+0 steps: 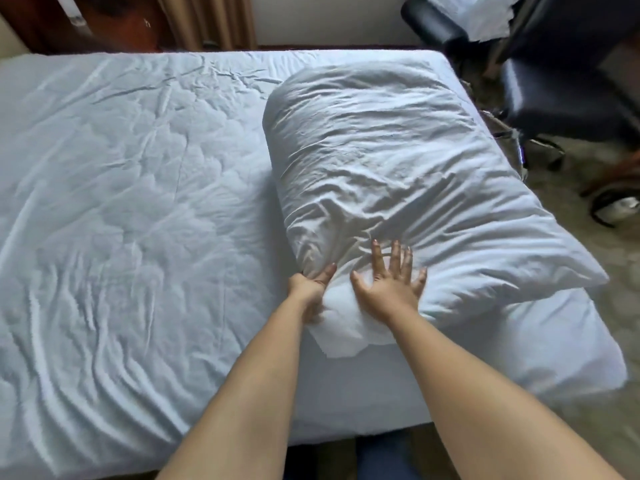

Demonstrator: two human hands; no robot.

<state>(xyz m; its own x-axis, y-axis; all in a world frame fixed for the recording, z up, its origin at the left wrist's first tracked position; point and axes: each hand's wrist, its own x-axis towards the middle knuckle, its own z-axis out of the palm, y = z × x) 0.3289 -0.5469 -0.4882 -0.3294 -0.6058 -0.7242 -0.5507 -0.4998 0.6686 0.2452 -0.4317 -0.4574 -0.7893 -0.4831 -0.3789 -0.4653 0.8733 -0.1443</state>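
Note:
A large white pillow [388, 161] in a wrinkled pillowcase lies lengthwise on the right side of the bed [121, 202], which has a pale blue sheet. At the pillow's near end, bare white stuffing [343, 327] shows out of the case's open mouth. My left hand [310, 289] grips the edge of the pillowcase at the near left corner, its fingers curled into the cloth. My right hand [389, 282] lies flat on the pillow's near end, fingers spread and straight, pressing down.
A black office chair [561, 95] stands right of the bed, with white cloth [485, 15] on another dark seat behind it. Carpet floor [588, 271] runs along the right. Curtains [207, 19] and a dark wooden piece [104, 22] stand beyond the bed's far edge.

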